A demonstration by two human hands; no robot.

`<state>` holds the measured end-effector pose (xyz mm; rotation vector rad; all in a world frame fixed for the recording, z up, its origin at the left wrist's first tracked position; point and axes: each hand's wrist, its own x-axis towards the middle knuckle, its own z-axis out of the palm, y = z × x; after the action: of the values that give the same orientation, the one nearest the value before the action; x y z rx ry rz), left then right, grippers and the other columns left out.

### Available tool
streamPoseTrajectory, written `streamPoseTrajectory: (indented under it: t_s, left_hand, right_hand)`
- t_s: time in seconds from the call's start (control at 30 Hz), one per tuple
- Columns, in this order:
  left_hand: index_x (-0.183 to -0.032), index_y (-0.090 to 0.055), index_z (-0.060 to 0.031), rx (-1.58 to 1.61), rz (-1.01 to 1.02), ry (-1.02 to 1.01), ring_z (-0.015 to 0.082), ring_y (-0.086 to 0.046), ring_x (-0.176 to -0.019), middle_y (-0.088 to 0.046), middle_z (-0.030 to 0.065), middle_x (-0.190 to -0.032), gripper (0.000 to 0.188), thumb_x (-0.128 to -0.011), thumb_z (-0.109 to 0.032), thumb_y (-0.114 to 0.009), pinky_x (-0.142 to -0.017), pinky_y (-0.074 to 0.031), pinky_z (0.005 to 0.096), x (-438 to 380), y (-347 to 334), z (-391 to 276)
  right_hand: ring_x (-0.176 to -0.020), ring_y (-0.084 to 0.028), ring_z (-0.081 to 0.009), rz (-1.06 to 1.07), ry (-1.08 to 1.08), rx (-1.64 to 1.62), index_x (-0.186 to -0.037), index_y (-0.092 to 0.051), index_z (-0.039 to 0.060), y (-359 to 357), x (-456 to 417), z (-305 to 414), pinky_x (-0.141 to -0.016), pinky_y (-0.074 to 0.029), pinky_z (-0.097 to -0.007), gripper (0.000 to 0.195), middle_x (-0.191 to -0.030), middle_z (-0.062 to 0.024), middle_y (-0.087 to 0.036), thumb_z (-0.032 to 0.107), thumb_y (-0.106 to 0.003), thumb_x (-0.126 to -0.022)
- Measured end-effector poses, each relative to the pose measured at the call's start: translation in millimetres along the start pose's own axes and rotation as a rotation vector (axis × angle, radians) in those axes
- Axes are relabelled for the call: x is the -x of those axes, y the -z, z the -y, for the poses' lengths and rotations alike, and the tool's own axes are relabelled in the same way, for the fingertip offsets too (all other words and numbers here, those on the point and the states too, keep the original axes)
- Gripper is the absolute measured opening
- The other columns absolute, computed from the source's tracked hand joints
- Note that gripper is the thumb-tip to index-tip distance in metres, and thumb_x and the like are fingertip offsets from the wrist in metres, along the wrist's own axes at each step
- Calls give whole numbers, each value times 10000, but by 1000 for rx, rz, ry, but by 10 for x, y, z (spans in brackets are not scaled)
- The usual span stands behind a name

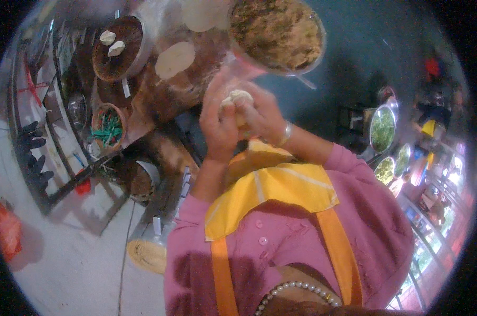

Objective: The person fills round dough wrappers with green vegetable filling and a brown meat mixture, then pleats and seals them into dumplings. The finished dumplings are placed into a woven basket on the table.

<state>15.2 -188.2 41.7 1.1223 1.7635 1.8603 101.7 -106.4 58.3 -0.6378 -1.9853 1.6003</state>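
Observation:
A piece of pale dough (240, 96) is gathered between my two hands in front of my chest. My left hand (219, 124) cups its left side, thumb pressed near the top. From the right, my right hand (264, 112) closes around it with the fingers pinching the folded upper edge; a bangle circles that wrist. Whatever lies inside the dough is hidden. Beyond my hands, a flat dough round (175, 60) rests on a floury wooden surface (159, 96), with a second, blurred round (204, 15) farther off. A big bowl of crumbly brown filling (278, 35) stands beyond my right hand.
A spoon handle (304, 81) juts from the bowl's near rim. Two dough lumps (112, 44) sit on a dark round vessel (123, 63) at left. Nearer is a bowl of green and red pieces (108, 128). Trays of green food (382, 128) stand far right.

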Motion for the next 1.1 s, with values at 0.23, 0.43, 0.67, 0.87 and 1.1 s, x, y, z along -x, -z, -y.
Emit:
streamPoseTrajectory:
  t_s: [0.23, 0.43, 0.67, 0.87, 1.1]
  left_hand:
    - [-1111, -551, 45, -74, -71, 88, 270, -549, -1071, -594, 160, -1136, 311, -927, -147, -391, -968, -393, 373, -189, 179, -146]
    - [-1152, -544, 32, 202, -189, 103, 262, -523, -1108, -563, 166, -1188, 348, -946, -212, -405, -988, -371, 368, -301, 405, 157]
    - [-1168, -544, 20, -61, -202, 142, 258, -523, -1110, -564, 161, -1192, 348, -946, -211, -409, -993, -366, 363, -478, 780, 269]
    - [-1188, -533, -2, 249, -310, 163, 232, -479, -1159, -517, 114, -1255, 393, -946, -288, -415, -1008, -349, 354, -683, 1134, 537]
    - [-1264, -427, -30, 941, -612, 501, 229, -497, -1114, -518, 86, -1203, 698, -875, -608, -397, -959, -414, 377, -814, 1652, 1091]
  right_hand:
    - [-832, -609, -307, 1, 58, 0, -944, -599, 14, -181, -233, 104, -729, -479, -361, 237, -926, -158, -612, 220, -498, -882]
    - [-786, -594, -202, 47, -67, -114, -947, -598, 11, -501, -513, 5, -710, -468, -327, 234, -871, -125, -623, 216, -495, -906]
    - [-802, -590, -174, 33, -111, -107, -983, -599, 1, -922, -789, -19, -738, -471, -307, 255, -879, -109, -637, 218, -490, -908]
    - [-837, -592, -169, 139, -154, -61, -1054, -586, -1, -1257, -1203, -183, -754, -474, -293, 326, -920, -81, -641, 275, -460, -937]
    - [-959, -576, -211, 318, -244, 213, -1159, -530, 52, -1780, -1537, -167, -828, -466, -344, 379, -1055, -138, -602, 290, -585, -869]
